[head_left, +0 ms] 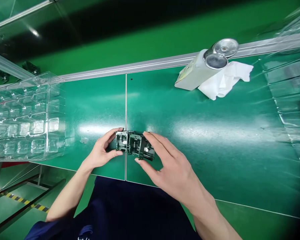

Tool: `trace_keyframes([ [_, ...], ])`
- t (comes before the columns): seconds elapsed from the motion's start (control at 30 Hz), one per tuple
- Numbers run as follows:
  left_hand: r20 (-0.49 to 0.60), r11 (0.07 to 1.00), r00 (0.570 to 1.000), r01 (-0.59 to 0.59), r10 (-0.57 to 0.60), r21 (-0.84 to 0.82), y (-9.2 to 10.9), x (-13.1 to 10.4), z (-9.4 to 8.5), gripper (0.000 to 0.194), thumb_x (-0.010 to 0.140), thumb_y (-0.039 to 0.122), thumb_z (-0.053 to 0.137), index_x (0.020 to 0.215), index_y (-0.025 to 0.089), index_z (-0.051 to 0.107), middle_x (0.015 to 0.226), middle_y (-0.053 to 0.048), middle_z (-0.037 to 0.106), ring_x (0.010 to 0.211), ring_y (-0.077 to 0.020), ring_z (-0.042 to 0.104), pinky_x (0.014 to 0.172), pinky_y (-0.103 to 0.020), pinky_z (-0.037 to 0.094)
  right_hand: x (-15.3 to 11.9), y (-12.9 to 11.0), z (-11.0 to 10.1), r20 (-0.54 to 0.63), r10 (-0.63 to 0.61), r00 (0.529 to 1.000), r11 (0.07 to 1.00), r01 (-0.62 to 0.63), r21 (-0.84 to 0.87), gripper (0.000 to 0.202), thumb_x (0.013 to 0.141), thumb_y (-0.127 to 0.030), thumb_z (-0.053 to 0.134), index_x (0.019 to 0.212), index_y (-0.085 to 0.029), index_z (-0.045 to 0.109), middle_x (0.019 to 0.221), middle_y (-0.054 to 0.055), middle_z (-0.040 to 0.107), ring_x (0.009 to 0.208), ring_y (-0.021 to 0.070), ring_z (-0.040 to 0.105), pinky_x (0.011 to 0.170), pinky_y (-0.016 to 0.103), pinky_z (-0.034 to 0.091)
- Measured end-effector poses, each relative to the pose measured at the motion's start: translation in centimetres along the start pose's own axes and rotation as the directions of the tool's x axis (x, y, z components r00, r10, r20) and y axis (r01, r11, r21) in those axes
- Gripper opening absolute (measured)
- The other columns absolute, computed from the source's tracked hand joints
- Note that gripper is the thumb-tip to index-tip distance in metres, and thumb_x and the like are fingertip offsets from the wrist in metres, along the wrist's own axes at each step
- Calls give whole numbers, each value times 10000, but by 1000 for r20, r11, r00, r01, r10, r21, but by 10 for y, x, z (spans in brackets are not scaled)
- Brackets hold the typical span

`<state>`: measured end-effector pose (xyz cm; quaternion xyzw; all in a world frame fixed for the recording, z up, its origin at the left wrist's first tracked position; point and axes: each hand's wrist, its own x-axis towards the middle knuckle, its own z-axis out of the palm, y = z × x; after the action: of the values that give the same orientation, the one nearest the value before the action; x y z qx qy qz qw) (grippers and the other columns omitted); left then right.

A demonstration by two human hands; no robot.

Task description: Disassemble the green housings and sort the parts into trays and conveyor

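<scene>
Two dark, box-shaped frame parts meet near the table's centre seam. My left hand pinches the left dark frame part between thumb and fingers, at its outer side. The right dark frame part, tilted a little, is gripped by my right hand, with the thumb at its near edge and the fingers at its far edge. Their inner sides touch; whether they are joined I cannot tell. Small bright spots show inside both openings, too small to name.
Stacked clear plastic trays stand at the left, and more clear trays at the right. Toward the back right are a white container, round metal cans and a crumpled white cloth or paper. A metal rail borders the back.
</scene>
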<state>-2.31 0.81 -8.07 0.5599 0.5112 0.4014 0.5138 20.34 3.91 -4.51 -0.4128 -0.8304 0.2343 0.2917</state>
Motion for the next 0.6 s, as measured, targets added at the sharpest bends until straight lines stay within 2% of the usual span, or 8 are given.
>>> trace_keyframes([
  [0.1, 21, 975, 998, -46, 51, -216, 0, -3, 2, 604, 799, 320, 745, 1350, 281, 501, 1368, -102, 567, 1199, -226, 595, 954, -314, 537, 4, -15, -11, -32, -106, 994, 994, 106, -17, 517, 898, -250, 612, 1373, -131, 445, 1231, 163, 630, 1132, 280, 630, 955, 438, 585],
  [0.17, 11, 960, 998, -55, 60, -276, 0, -5, 5, 617, 782, 327, 761, 1343, 270, 511, 1363, -118, 571, 1157, -221, 621, 900, -283, 557, 7, -23, -17, -40, -158, 987, 987, 157, -37, 522, 887, -238, 637, 1363, -127, 456, 1208, 158, 648, 1099, 272, 648, 940, 418, 596],
  [0.27, -14, 946, 998, -70, 69, -315, 0, -6, 7, 643, 765, 334, 777, 1345, 257, 511, 1380, -138, 558, 1152, -226, 627, 913, -284, 555, 10, -29, -22, -50, -196, 979, 979, 193, -70, 506, 872, -213, 660, 1332, -100, 483, 1174, 157, 668, 1076, 264, 660, 941, 392, 600],
  [0.47, -31, 970, 992, -124, 120, -210, 2, -7, 8, 654, 778, 353, 759, 1364, 243, 491, 1375, -170, 558, 1195, -258, 609, 887, -311, 579, 8, -25, -20, -15, -200, 980, 978, 199, -55, 649, 875, -200, 648, 1458, -177, 364, 1240, 131, 647, 1127, 282, 644, 951, 422, 600],
  [0.6, -17, 980, 989, -146, 145, -132, 4, -9, 7, 628, 833, 328, 704, 1402, 266, 445, 1398, -153, 541, 1204, -236, 604, 918, -311, 569, 4, -23, -19, 23, -159, 987, 987, 159, 3, 733, 879, -161, 612, 1518, -203, 256, 1312, 124, 607, 1190, 297, 606, 989, 455, 576],
])
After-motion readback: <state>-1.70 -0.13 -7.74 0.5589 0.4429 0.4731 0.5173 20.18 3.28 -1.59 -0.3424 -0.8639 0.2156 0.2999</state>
